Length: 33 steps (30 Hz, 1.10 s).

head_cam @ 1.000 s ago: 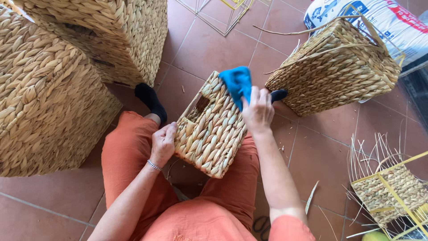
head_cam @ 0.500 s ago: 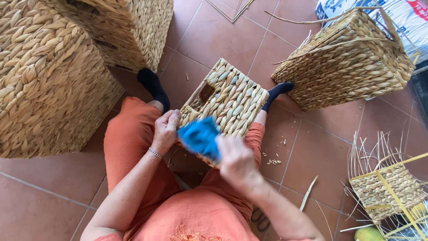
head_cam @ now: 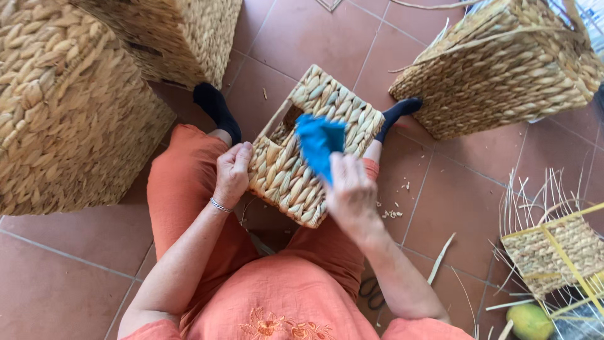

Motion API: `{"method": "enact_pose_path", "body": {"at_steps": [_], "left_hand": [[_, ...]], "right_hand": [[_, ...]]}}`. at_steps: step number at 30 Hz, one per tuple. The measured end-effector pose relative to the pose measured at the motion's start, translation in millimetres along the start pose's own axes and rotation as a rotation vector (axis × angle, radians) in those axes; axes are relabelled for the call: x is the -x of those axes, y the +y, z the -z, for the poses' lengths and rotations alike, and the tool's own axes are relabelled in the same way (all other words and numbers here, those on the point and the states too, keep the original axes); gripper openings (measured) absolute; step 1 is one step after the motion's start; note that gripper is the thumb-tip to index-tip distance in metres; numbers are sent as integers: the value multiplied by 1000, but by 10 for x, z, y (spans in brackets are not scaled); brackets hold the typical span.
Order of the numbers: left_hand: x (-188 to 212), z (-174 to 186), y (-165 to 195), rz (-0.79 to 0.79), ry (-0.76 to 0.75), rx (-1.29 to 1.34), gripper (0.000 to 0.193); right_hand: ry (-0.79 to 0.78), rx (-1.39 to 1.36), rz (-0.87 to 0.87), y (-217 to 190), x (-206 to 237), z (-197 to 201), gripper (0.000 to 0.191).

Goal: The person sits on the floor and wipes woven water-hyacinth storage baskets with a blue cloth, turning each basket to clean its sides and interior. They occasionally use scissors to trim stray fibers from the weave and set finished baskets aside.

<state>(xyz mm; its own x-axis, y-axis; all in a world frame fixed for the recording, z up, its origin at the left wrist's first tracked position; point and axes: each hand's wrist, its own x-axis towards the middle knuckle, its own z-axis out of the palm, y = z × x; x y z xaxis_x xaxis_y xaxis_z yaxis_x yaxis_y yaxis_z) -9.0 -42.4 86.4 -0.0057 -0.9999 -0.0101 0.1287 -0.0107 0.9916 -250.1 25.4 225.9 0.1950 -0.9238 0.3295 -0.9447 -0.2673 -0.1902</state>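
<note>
A small woven straw basket with a cut-out handle hole rests on its side between my knees. My left hand grips its left edge and steadies it. My right hand holds a bright blue cloth pressed against the basket's woven side near the middle. I sit on the tiled floor in orange clothes, with black-socked feet stretched out past the basket.
Two large woven baskets stand at the left and top left. Another woven basket lies at the upper right. A half-woven basket on a yellow frame with loose reeds sits at the right, a green fruit below it. Scissors lie by my right thigh.
My right hand has carried the blue cloth from the basket's far top edge down toward me, then back up onto the middle of the side. The left hand keeps its grip.
</note>
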Motion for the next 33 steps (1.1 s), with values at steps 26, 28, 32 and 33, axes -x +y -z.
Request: {"method": "enact_pose_path", "body": {"at_steps": [26,28,32,33], "left_hand": [[961,-673,1230,-691,-606,-936,28],[1013,-671,1244,-699,-601,-944,21],[1120,-655,1246,-688,-644,-990,16],[1146,-661,1236,-678,-644,-1007,14]], "right_hand": [[252,-357,-164,1160,578,169,51],[195,-492,-553,1502,1212,-69,45],[161,-818,-972,2010,2740,-780,24],[183,-928,-1173,2022,3131,-965,19]]}}
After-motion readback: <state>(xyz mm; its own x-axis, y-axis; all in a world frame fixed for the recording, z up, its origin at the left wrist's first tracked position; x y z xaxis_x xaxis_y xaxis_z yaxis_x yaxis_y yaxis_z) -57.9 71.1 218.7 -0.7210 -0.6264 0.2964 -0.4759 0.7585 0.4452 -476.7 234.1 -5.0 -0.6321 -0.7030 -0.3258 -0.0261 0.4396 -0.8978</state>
